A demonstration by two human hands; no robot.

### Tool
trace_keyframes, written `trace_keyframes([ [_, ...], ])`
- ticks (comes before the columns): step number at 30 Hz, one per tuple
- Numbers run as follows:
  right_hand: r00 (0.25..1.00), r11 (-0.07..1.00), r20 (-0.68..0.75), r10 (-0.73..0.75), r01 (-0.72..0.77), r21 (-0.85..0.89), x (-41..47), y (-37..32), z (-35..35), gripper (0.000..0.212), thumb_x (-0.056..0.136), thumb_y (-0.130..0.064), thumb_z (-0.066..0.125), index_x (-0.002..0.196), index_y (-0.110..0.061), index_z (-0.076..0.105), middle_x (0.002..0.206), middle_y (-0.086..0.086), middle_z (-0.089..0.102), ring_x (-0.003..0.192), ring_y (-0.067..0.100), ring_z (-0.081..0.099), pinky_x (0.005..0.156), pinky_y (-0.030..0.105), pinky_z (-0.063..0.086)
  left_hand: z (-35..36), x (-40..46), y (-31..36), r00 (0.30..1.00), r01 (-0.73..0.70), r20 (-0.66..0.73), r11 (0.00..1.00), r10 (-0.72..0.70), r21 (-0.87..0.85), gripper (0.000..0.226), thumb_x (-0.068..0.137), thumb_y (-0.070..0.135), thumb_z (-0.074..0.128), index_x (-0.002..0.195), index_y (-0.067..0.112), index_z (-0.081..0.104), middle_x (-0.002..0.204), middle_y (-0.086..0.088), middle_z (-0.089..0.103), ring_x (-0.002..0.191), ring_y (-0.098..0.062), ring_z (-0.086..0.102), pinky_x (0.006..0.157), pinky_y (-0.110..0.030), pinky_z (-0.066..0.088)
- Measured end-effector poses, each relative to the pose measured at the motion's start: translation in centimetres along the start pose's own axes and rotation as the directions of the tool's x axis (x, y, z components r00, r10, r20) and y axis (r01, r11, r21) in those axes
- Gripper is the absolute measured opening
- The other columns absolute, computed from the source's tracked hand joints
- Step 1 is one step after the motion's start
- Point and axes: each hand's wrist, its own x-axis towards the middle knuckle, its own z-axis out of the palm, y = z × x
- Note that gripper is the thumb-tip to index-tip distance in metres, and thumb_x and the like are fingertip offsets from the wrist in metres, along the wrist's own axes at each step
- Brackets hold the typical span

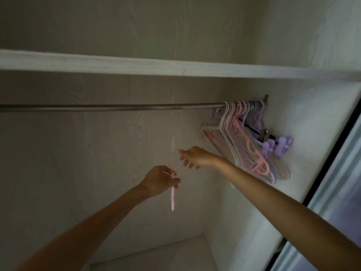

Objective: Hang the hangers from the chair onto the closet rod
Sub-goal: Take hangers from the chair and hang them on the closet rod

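A metal closet rod (pixel 117 107) runs across the closet under a white shelf. Several pink, white and purple hangers (pixel 252 137) hang bunched at its right end. My left hand (pixel 160 181) is closed on a thin pink hanger (pixel 172 198), seen edge-on and blurred, well below the rod. My right hand (pixel 193 157) reaches in just to the right of it, fingers spread and holding nothing, a little apart from the pink hanger's upper part. The chair is out of view.
The white shelf (pixel 175 67) sits right above the rod. The closet's right wall (pixel 304 122) stands close behind the hung hangers, and a sliding door frame (pixel 332 169) borders the right. A lower white shelf (pixel 156 253) lies at the bottom.
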Motion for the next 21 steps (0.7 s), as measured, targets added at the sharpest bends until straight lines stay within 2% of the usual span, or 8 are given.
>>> trace_keyframes([
  [3, 0.989, 0.989, 0.097, 0.112, -0.12, 0.09, -0.6, 0.4, 2.5, 0.045, 0.097, -0.041, 0.043, 0.12, -0.005, 0.055, 0.113, 0.011, 0.065, 0.084, 0.018, 0.061, 0.067, 0.022, 0.047, 2.2, -1.2, -1.3, 0.996, -0.091, 0.025, 0.983, 0.088, 0.162, 0.02, 0.076, 0.033, 0.074, 0.078, 0.027, 0.055, 0.053, 0.019, 0.064, 0.071, -0.002, 0.064, 0.071, -0.018, 0.046],
  [7, 0.994, 0.964, 0.004, 0.105, -0.103, 0.245, -1.9, 1.7, 2.2, 0.021, 0.093, -0.021, 0.055, 0.106, -0.006, 0.061, 0.084, 0.004, 0.066, 0.064, 0.009, 0.062, 0.055, 0.018, 0.047, 3.8, -3.0, -1.1, 0.972, -0.23, 0.024, 0.92, 0.235, 0.318, 0.032, 0.074, 0.054, 0.068, 0.089, 0.029, 0.056, 0.073, 0.017, 0.068, 0.078, -0.001, 0.063, 0.075, -0.021, 0.046],
  [11, 0.988, 0.952, -0.116, 0.104, -0.065, 0.299, -3.0, 3.1, 0.8, 0.011, 0.091, -0.009, 0.055, 0.085, -0.007, 0.064, 0.069, 0.004, 0.065, 0.052, 0.007, 0.062, 0.043, 0.016, 0.045, 2.8, -3.4, 1.0, 0.9, -0.356, 0.013, 0.717, 0.436, 0.599, 0.041, 0.084, 0.065, 0.045, 0.105, 0.035, 0.062, 0.09, 0.014, 0.073, 0.085, -0.005, 0.067, 0.075, -0.022, 0.049],
  [14, 0.978, 0.98, -0.189, 0.083, -0.045, 0.196, -3.5, 3.9, -1.4, 0.025, 0.091, -0.009, 0.056, 0.067, -0.014, 0.061, 0.054, -0.001, 0.062, 0.036, 0.001, 0.056, 0.037, 0.014, 0.042, 0.4, -1.8, 3.2, 0.713, -0.432, -0.214, 0.659, 0.668, 0.615, 0.055, 0.085, 0.061, 0.027, 0.087, 0.025, 0.068, 0.074, 0.005, 0.073, 0.065, -0.016, 0.068, 0.06, -0.025, 0.053],
  [17, 0.957, 0.995, -0.288, 0.033, -0.004, 0.101, -4.1, 3.4, -4.9, 0.028, 0.088, -0.005, 0.054, 0.063, -0.016, 0.057, 0.052, -0.002, 0.057, 0.031, -0.003, 0.05, 0.037, 0.013, 0.041, -2.9, 1.6, 6.1, 0.408, -0.392, -0.317, 0.478, 0.856, 0.786, 0.029, 0.088, 0.036, 0.046, 0.094, 0.02, 0.069, 0.085, -0.002, 0.072, 0.072, -0.022, 0.068, 0.061, -0.027, 0.053],
  [18, 0.949, 0.999, -0.317, -0.006, 0.022, 0.048, -4.2, 3.0, -6.0, 0.026, 0.087, -0.004, 0.054, 0.064, -0.015, 0.057, 0.054, -0.003, 0.056, 0.032, -0.004, 0.05, 0.04, 0.012, 0.041, -3.9, 3.0, 7.0, 0.396, -0.329, -0.283, 0.423, 0.873, 0.844, 0.026, 0.086, 0.028, 0.053, 0.106, 0.019, 0.067, 0.1, -0.005, 0.071, 0.088, -0.024, 0.068, 0.074, -0.032, 0.054],
  [19, 0.939, 0.999, -0.342, -0.043, 0.039, -0.018, -4.2, 2.5, -7.2, 0.024, 0.086, -0.004, 0.054, 0.065, -0.015, 0.057, 0.055, -0.004, 0.054, 0.036, -0.004, 0.051, 0.042, 0.013, 0.041, -4.6, 4.0, 8.0, 0.459, -0.264, -0.239, 0.388, 0.856, 0.883, 0.038, 0.084, 0.023, 0.059, 0.121, 0.016, 0.06, 0.118, -0.007, 0.065, 0.107, -0.027, 0.063, 0.09, -0.037, 0.05],
  [21, 0.921, 0.986, -0.379, -0.084, 0.022, -0.164, -3.3, 1.6, -9.2, 0.028, 0.083, -0.007, 0.056, 0.058, -0.017, 0.051, 0.056, -0.004, 0.05, 0.051, 0.008, 0.055, 0.044, 0.018, 0.038, -5.4, 5.7, 9.8, 0.669, -0.144, -0.172, 0.353, 0.723, 0.925, 0.062, 0.086, 0.022, 0.058, 0.143, 0.012, 0.035, 0.143, -0.007, 0.043, 0.132, -0.027, 0.04, 0.111, -0.041, 0.029],
])
